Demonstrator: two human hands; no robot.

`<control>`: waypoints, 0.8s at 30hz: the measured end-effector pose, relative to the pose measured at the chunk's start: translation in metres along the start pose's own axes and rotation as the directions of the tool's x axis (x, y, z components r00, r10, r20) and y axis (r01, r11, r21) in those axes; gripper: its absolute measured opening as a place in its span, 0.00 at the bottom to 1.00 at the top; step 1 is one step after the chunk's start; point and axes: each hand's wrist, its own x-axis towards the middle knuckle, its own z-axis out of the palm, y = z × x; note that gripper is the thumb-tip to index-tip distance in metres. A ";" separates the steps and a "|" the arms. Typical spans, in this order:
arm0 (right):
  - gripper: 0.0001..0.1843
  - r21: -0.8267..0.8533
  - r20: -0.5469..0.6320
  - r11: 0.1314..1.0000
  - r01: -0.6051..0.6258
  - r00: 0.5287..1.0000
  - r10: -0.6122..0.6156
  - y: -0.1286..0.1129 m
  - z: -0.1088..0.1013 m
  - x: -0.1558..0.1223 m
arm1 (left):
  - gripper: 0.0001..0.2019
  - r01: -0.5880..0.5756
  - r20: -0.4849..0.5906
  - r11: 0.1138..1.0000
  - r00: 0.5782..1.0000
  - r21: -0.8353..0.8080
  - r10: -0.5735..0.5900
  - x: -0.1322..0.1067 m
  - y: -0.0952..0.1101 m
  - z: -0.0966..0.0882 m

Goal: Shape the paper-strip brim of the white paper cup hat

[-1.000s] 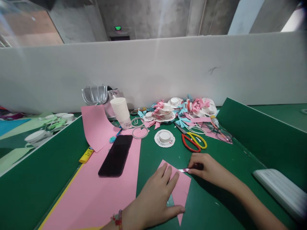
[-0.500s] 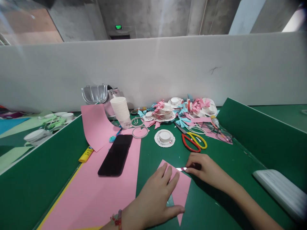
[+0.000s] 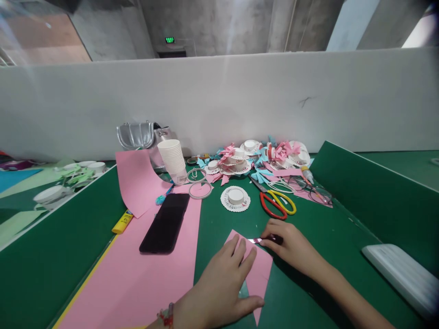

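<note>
My left hand (image 3: 222, 278) lies with fingers spread on a folded piece of pink paper (image 3: 259, 269), pressing it to the green table. In my right hand (image 3: 286, 240) is a small knife (image 3: 254, 241) with a shiny blade and a dark handle, mostly hidden by the fingers. Its blade points left and meets the upper right edge of the folded paper; whether the tip is inside the fold I cannot tell. Just beyond the hands sits a white paper hat shape (image 3: 236, 197) with a fringed brim. Red-and-yellow-handled scissors (image 3: 277, 204) lie behind my right hand.
A black phone (image 3: 165, 224) rests on a large pink sheet (image 3: 137, 283) at left, near a yellow glue tube (image 3: 122, 222). Stacked paper cups (image 3: 172, 157) and a pile of pink, blue and white paper pieces (image 3: 236, 165) stand at the back. Green dividers (image 3: 373, 192) border both sides.
My right hand has shifted slightly left, bringing the knife blade further over to the paper's edge. My left hand stays on the paper.
</note>
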 end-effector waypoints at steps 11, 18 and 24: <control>0.08 0.003 -0.064 1.000 0.009 0.998 -0.009 -0.001 0.008 0.002 | 0.35 -0.019 -0.039 1.000 0.999 -0.021 0.018 -0.003 -0.003 0.004; 0.09 -0.028 -0.082 0.999 0.026 0.996 -0.028 -0.001 0.012 0.003 | 0.34 -0.005 -0.036 0.999 0.999 -0.043 0.004 -0.002 -0.003 0.006; 0.07 -0.029 -0.093 0.999 0.017 0.996 -0.020 -0.002 0.015 0.004 | 0.34 0.009 -0.018 0.999 1.000 -0.041 -0.009 -0.002 -0.001 0.003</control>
